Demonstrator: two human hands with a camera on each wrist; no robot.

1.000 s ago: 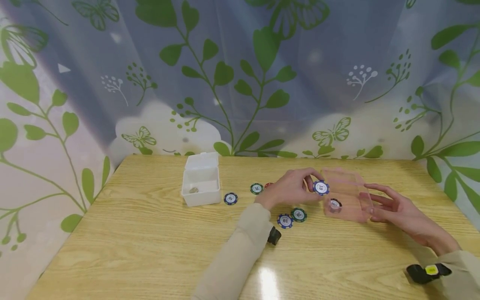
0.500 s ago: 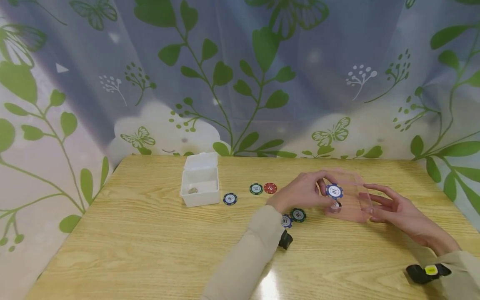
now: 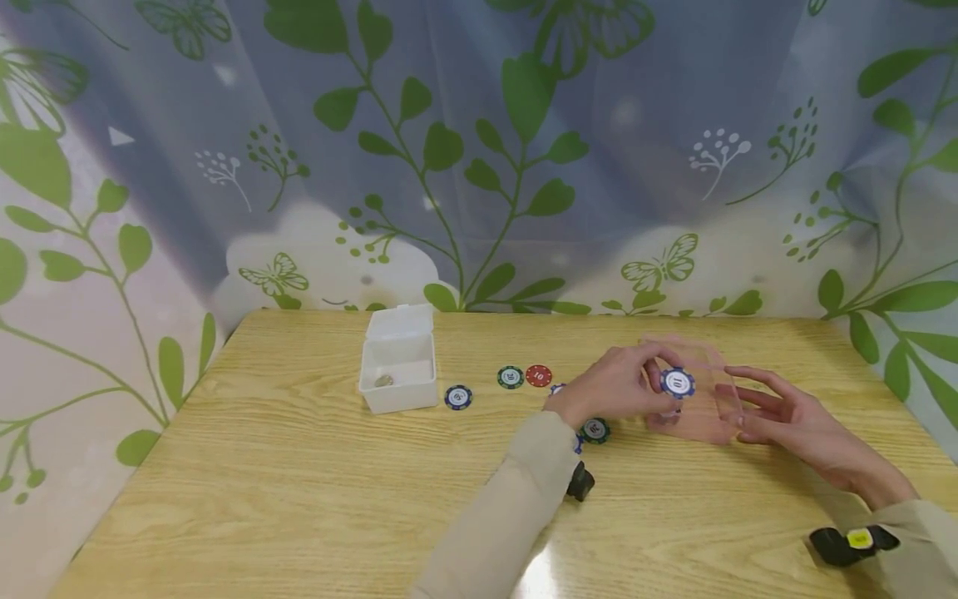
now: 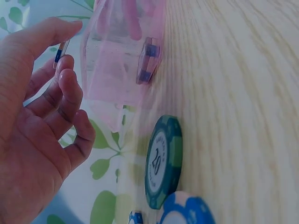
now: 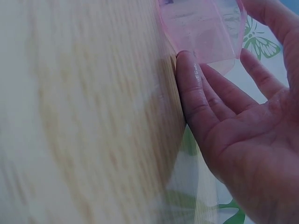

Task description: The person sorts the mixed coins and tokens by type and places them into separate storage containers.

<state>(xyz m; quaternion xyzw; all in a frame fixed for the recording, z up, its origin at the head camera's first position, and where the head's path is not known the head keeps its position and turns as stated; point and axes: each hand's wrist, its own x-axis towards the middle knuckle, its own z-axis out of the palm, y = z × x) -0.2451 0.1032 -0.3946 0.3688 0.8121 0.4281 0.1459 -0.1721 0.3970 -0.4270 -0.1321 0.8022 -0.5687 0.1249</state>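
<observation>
In the head view, the pink clear box (image 3: 707, 420) stands on the bench (image 3: 299, 491), and a chip (image 3: 671, 413) shows partly in it. The white box (image 3: 404, 398) has its lid raised; a small round thing (image 3: 384, 380) lies inside. The back edge of the bench runs behind both boxes, along the printed cloth (image 3: 479, 166), and bare wood stretches from the white box towards the left edge. The left hand (image 3: 621, 383) has its grip pinching the blue 10 chip (image 3: 677, 383). The right hand (image 3: 801, 420) has its grip around the pink box's right end. Between the boxes lie a blue chip (image 3: 459, 398), a green chip (image 3: 511, 377) and a red chip (image 3: 539, 376); the left forearm partly covers others.

In the left wrist view, the pinched chip is seen edge-on, above the pink box. A green 20 chip (image 4: 163, 163) lies nearer, just beside another blue chip (image 4: 187, 210).

In the right wrist view, fingers (image 5: 191, 84) touch the box end; open wood fills the left side.
</observation>
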